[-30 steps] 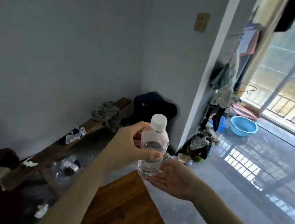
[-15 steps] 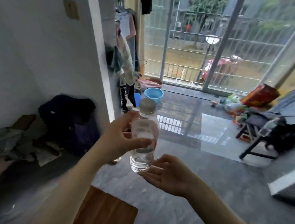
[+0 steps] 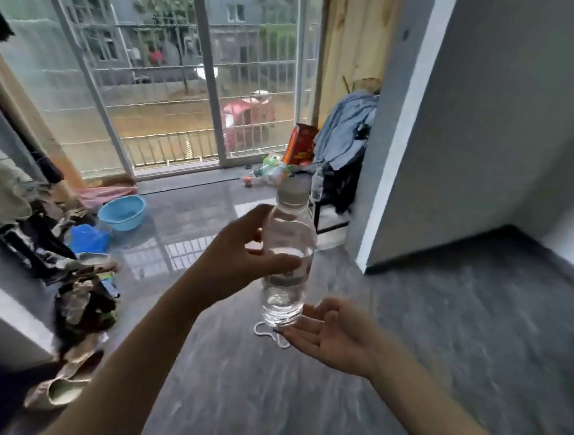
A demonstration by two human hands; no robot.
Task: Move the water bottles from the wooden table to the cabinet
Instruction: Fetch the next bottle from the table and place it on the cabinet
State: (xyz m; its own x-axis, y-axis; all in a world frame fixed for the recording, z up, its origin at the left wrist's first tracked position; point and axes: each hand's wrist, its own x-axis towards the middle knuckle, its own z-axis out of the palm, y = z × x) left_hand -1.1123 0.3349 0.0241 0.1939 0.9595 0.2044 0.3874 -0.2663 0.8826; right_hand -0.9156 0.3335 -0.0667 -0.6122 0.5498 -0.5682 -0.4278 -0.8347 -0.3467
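We held the water bottle [image 3: 287, 262] upright in our left hand [image 3: 240, 265], thumb across the front of the clear body and the other fingers wrapped behind it, so the grip was closed around its middle. Its cap [image 3: 292, 192] was on. Our right hand [image 3: 334, 334] lay open, palm up, just under and beside the bottle's base; whether it touched the plastic we could not tell. We judged it was there as a guard, ready to catch or take the weight if the one-handed hold slipped.

The bottle was in mid-air in front of us, well above the grey floor [image 3: 438, 366]. Neither the wooden table nor any cabinet showed in the head view, so this seemed to be the carrying part of the job, with the setting-down not yet done. Ahead were the glass doors [image 3: 173, 71], a blue basin [image 3: 123, 212] on the floor to the left, and a white wall corner [image 3: 405, 130] to the right. A loose white cord [image 3: 271, 334] lay on the floor below the bottle, something we thought worth stepping around.
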